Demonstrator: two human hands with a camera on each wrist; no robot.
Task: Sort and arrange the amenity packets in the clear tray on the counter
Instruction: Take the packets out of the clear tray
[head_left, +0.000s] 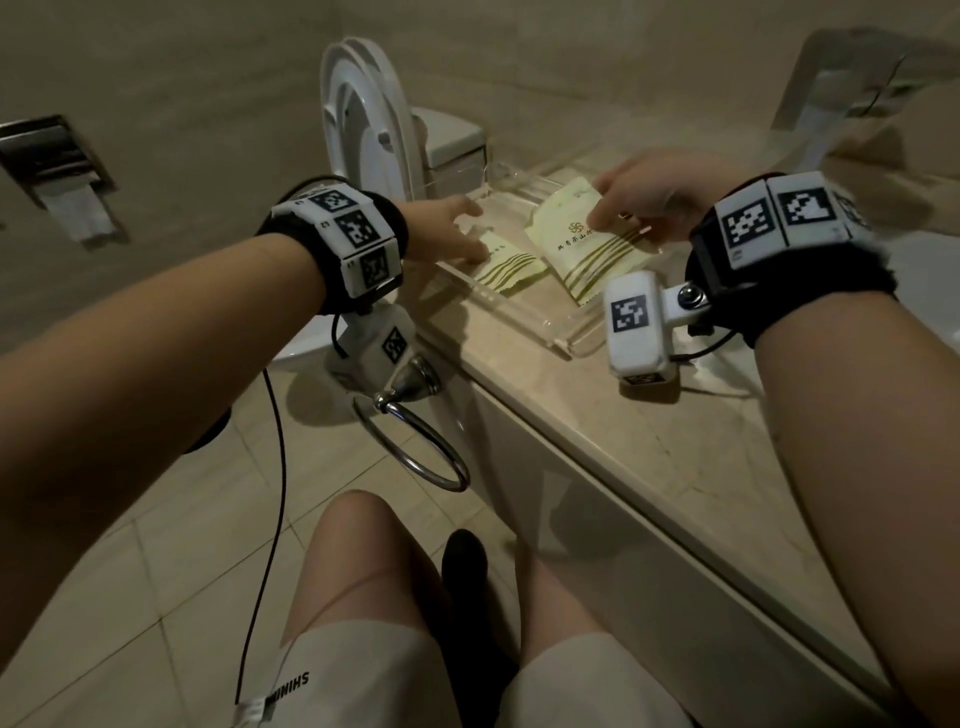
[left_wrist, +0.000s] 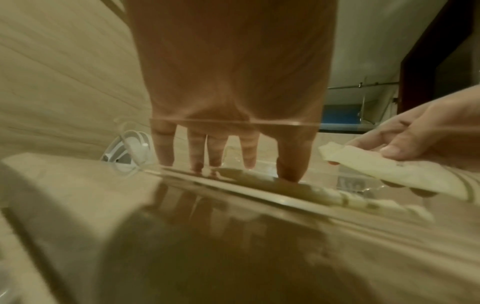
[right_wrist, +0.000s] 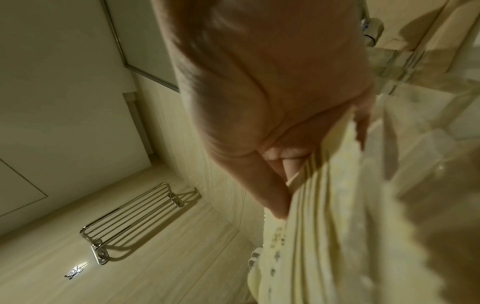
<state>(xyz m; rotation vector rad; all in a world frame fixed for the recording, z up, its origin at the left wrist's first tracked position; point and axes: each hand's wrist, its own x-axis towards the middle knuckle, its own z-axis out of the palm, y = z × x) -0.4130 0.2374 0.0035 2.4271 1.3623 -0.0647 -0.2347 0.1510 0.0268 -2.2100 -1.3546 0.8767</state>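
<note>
A clear tray (head_left: 558, 338) lies on the beige counter (head_left: 649, 441). Two pale yellow amenity packets with green stripes are in it. My left hand (head_left: 447, 228) reaches into the tray's left end with straight fingers, and its fingertips (left_wrist: 289, 174) press the smaller packet (head_left: 511, 265) flat on the tray floor. My right hand (head_left: 649, 192) pinches the larger packet (head_left: 582, 244) between thumb and fingers and holds it tilted above the tray. In the right wrist view that packet (right_wrist: 337, 226) hangs under the thumb (right_wrist: 272, 195).
A toilet with its raised white lid (head_left: 363, 114) stands just past the counter's left end. A chrome towel ring (head_left: 415, 441) hangs on the counter's side. A paper holder (head_left: 57, 171) is on the left wall. My knees (head_left: 363, 571) are below the counter's edge.
</note>
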